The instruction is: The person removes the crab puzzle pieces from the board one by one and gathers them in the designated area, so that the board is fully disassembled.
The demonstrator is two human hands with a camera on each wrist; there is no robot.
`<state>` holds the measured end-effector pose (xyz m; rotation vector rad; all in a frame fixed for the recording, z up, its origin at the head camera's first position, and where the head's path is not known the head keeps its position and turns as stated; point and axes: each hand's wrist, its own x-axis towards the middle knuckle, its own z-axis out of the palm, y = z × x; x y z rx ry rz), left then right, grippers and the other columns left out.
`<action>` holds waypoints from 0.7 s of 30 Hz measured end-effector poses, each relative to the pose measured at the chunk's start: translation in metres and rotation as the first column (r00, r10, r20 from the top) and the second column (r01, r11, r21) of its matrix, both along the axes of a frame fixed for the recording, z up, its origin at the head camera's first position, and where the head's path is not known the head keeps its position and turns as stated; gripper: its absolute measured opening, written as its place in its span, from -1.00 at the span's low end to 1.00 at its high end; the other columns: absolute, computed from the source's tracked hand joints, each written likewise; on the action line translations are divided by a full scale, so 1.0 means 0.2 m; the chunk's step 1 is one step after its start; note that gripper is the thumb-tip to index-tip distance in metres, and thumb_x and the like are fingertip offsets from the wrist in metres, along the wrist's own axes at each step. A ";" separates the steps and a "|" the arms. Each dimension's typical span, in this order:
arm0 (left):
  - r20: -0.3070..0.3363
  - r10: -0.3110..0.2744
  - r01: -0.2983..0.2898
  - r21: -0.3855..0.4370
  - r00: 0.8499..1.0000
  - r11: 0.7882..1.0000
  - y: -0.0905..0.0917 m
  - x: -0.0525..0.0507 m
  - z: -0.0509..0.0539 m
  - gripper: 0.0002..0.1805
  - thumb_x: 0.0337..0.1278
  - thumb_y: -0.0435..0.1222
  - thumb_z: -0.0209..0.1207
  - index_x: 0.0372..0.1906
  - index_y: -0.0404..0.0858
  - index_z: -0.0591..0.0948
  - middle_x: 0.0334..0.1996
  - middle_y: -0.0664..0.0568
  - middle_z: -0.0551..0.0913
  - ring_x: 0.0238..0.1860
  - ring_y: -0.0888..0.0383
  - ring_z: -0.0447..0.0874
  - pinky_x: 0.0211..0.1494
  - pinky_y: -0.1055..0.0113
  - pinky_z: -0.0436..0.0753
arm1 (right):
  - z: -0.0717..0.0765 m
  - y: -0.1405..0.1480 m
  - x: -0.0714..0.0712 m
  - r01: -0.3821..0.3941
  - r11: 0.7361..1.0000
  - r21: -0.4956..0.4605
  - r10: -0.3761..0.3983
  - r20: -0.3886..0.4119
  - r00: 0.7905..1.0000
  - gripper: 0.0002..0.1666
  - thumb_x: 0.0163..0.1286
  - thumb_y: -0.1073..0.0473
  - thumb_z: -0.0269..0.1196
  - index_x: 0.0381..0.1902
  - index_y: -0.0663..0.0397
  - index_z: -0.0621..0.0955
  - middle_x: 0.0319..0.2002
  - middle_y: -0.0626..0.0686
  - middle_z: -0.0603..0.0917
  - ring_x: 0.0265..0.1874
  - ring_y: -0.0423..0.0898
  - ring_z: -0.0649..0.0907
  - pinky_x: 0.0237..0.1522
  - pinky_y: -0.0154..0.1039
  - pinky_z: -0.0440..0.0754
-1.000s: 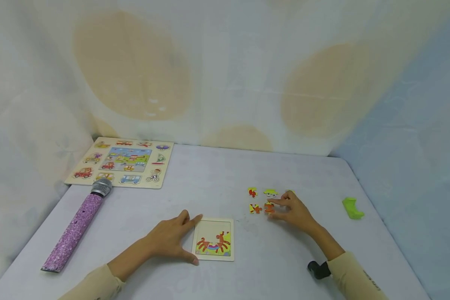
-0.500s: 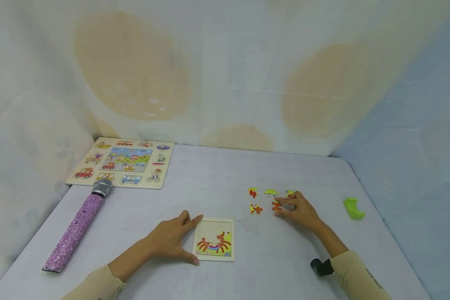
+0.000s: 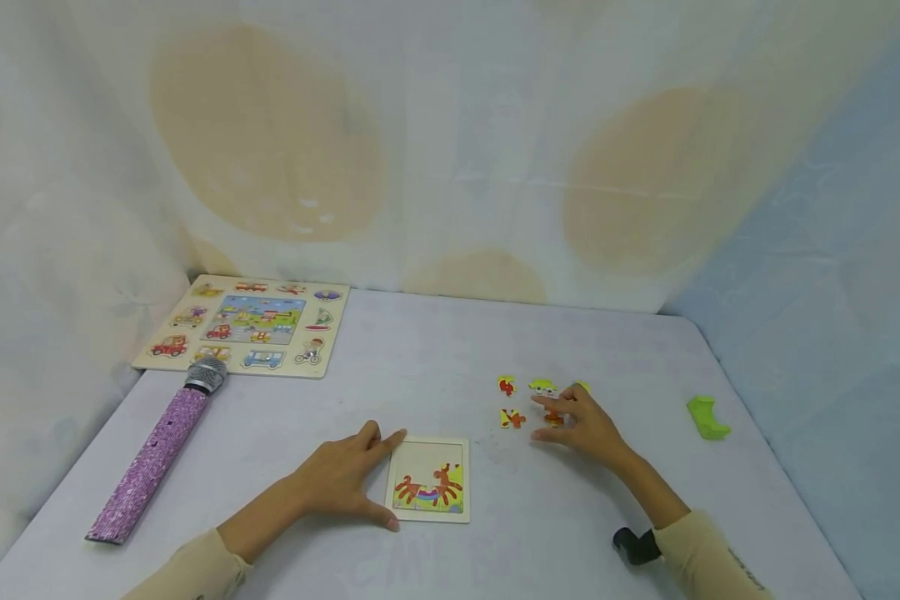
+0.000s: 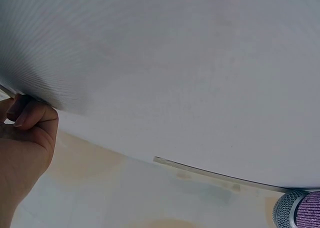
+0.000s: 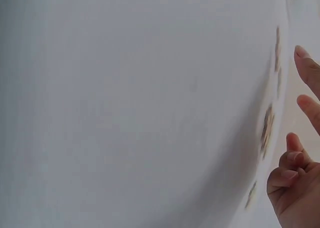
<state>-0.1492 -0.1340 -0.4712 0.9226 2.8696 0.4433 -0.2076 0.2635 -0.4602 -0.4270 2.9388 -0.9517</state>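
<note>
Microphone first on my feed: a purple, glitter-wrapped wand (image 3: 150, 462), its long axis slanting up and rightward so its silver mesh head overlaps a pale wooden board (image 3: 292, 370) printed with vehicles. Next comes the left hand (image 3: 337, 479), low on the table, thumb and index finger spread wide along the left side of a square, pale wooden puzzle tray (image 3: 429, 517). I see the tray lying flat with its sides near parallel to mine, no longer axis to speak of; orange animal legs fill its lower half, feet toward me. Beyond it sit a red-and-yellow puzzle piece (image 3: 506, 385) and an orange-and-yellow one (image 3: 513, 419), then a yellow-and-white one (image 3: 543, 387). An orange piece (image 3: 553, 418) lies between the parted thumb and index finger of the right hand (image 3: 592, 429); I can't tell whether they touch it. That hand partly hides a yellow piece (image 3: 582, 386). A black object (image 3: 636, 547) pokes out by the right sleeve (image 3: 708, 554); a lime-green, notched block (image 3: 707, 418) lies well apart, farthest right.
</note>
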 end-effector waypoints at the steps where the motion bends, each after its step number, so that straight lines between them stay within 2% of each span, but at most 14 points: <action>1: 0.000 0.000 0.000 -0.003 1.000 1.000 0.00 0.00 0.00 0.30 -0.47 0.58 0.24 0.48 -0.06 0.34 -0.15 0.17 0.25 -0.38 0.31 0.29 -0.46 0.48 0.30 | 0.00 -0.03 0.01 -0.017 1.000 0.004 0.017 -0.004 1.000 -0.26 -0.01 -0.09 0.56 0.17 -0.08 0.67 -0.28 0.02 0.33 -0.28 -0.09 0.36 -0.34 -0.32 0.29; 4: -0.006 -0.003 0.003 -0.005 1.000 1.000 0.00 0.00 0.00 0.30 -0.46 0.59 0.23 0.48 -0.06 0.33 -0.15 0.17 0.25 -0.38 0.31 0.29 -0.45 0.48 0.29 | 0.01 -0.12 0.05 -0.067 0.998 0.014 0.067 0.003 0.998 -0.28 -0.01 -0.12 0.55 0.16 -0.14 0.68 -0.26 -0.02 0.35 -0.26 -0.11 0.38 -0.33 -0.34 0.32; 9: -0.025 -0.019 0.019 0.002 1.000 1.000 0.00 0.01 0.00 0.30 -0.43 0.60 0.19 0.48 -0.09 0.33 -0.16 0.17 0.24 -0.38 0.32 0.28 -0.45 0.48 0.28 | 0.03 -0.28 0.12 -0.144 0.989 -0.040 0.146 0.055 0.988 -0.29 -0.03 -0.13 0.56 0.15 -0.22 0.69 -0.24 -0.06 0.36 -0.22 -0.11 0.39 -0.29 -0.34 0.33; 15: -0.047 0.001 -0.002 -0.010 0.999 1.000 0.01 0.01 0.00 0.24 -0.25 0.60 0.08 0.48 -0.14 0.33 -0.16 0.15 0.28 -0.41 0.32 0.28 -0.48 0.47 0.29 | 0.03 -0.43 0.21 -0.282 0.959 -0.025 0.282 0.054 0.958 -0.36 0.01 -0.15 0.54 0.10 -0.21 0.71 -0.24 -0.13 0.34 -0.26 -0.15 0.39 -0.32 -0.39 0.35; 21: -0.077 0.019 -0.022 -0.032 0.997 0.999 0.07 0.03 -0.01 0.16 -0.14 0.59 0.01 0.47 -0.12 0.36 -0.18 0.13 0.30 -0.44 0.31 0.26 -0.49 0.46 0.30 | 0.01 -0.52 0.25 -0.356 0.934 -0.002 0.356 0.069 0.932 -0.39 0.07 -0.17 0.51 0.11 -0.20 0.71 -0.24 -0.12 0.34 -0.33 -0.18 0.36 -0.36 -0.40 0.30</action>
